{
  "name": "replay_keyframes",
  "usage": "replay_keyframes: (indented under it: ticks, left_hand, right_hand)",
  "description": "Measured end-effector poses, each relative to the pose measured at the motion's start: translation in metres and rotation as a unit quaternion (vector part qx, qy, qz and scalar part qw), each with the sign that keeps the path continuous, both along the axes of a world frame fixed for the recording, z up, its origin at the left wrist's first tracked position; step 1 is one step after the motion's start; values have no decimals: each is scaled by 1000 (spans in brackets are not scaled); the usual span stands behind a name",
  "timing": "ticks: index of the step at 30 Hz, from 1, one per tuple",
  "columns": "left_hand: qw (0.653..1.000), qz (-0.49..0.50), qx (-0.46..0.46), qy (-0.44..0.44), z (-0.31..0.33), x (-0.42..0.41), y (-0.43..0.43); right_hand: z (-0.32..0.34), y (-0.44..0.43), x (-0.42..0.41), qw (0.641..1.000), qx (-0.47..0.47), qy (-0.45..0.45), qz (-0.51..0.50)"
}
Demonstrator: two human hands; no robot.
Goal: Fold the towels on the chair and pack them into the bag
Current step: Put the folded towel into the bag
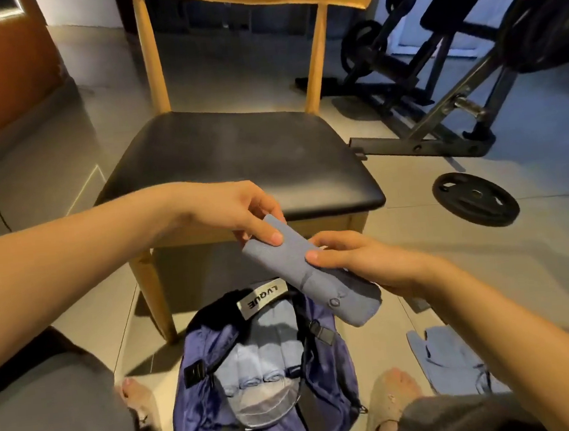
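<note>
- A seated person looks down at their own two bare arms, which reach forward over the floor in a dimly lit room.
- Both hands hold a grey-blue towel point(294, 266) folded into a long, narrow bundle. It slants from upper left to lower right, in the air in front of the chair and above the bag.
- The left hand point(241, 212) pinches the upper end of the towel. Its thumb lies flat on top and its fingers curl round the far side.
- The right hand point(352, 257) grips the towel near its middle, thumb pressed on the top face. Its other fingers wrap underneath and are mostly hidden.
- A dark blue bag point(204, 411) lies open on the tiled floor between the person's bare feet, just below the towel. A grey label point(263, 299) with black letters sits at its top edge.
- Inside the bag, the ends of pale blue rolled towels point(256, 377) lie side by side.
- A chair point(236, 157) with a black padded seat and a yellow wooden frame stands just beyond the hands.
- A pale blue cloth point(450, 362) lies crumpled on the floor to the right of the bag.
- A round black weight plate point(476, 198) lies flat on the floor right of the chair. A dark weight bench point(438, 98) stands behind it.
</note>
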State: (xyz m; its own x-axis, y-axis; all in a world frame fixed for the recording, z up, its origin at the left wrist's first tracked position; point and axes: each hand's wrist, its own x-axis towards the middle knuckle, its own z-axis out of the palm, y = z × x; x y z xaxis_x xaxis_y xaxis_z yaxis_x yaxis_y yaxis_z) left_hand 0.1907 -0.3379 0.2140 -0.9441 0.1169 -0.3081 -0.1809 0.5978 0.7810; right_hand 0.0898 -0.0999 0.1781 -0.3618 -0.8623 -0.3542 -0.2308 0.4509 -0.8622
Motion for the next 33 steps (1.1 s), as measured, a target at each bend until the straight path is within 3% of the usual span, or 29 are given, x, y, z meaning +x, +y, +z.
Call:
replay_keyframes:
  ticks: [5, 10, 12, 15, 20, 25, 33]
  left_hand:
    - [997, -1, 8, -76, -61, -11, 14]
    - [995, 45, -16, -89, -130, -27, 10]
    - [989, 33, -122, -75, -153, -34, 3]
    - [938, 4, -344, -44, -193, -39, -4]
    - [906, 48, -418, -37, -260, -50, -6]
    - [917, 99, -384, -38, -286, -54, -29]
    - [952, 146, -269, -25, -282, -53, -38]
  right_hand:
    - [-51, 25, 11, 996, 1, -72, -53]
    - [-130, 18, 20, 983, 32, -59, -170]
    - [-167, 12, 25, 974, 68, -16, -216]
    - [-214, -2, 35, 959, 139, 24, -247]
    - [-260, -44, 53, 956, 183, 62, -219]
    - [-285, -80, 62, 929, 144, 115, -320]
    - [-319, -102, 51, 893, 153, 95, -413]
